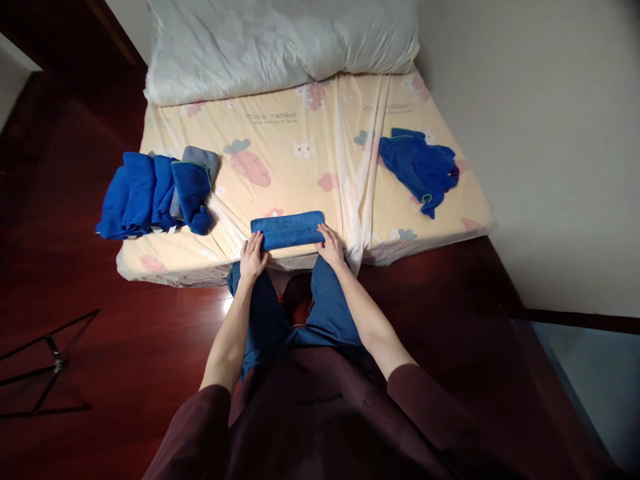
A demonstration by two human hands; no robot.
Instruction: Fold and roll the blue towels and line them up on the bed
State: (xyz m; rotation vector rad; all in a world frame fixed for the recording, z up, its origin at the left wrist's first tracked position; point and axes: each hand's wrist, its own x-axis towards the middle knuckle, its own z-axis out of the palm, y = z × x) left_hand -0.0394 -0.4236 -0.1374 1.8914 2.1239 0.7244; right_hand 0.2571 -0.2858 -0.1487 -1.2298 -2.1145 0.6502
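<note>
A blue cloth (287,231), folded into a long flat strip, lies near the front edge of the bed. At its left end rests my left hand (253,257), fingers spread on the cloth's lower corner. My right hand (330,247) touches the right end, its fingertips on the cloth and the fingers a little apart. To the left sits a row of folded blue cloths (137,193) with a grey cloth (200,158) among them. A crumpled blue cloth (420,163) with green edging lies to the right.
The bed (300,180) has a yellow sheet with rabbit and carrot prints, wrinkled right of centre. A white quilt (280,47) is piled at the back. A wall (525,133) stands on the right, and black stand legs (55,363) are on the floor at left.
</note>
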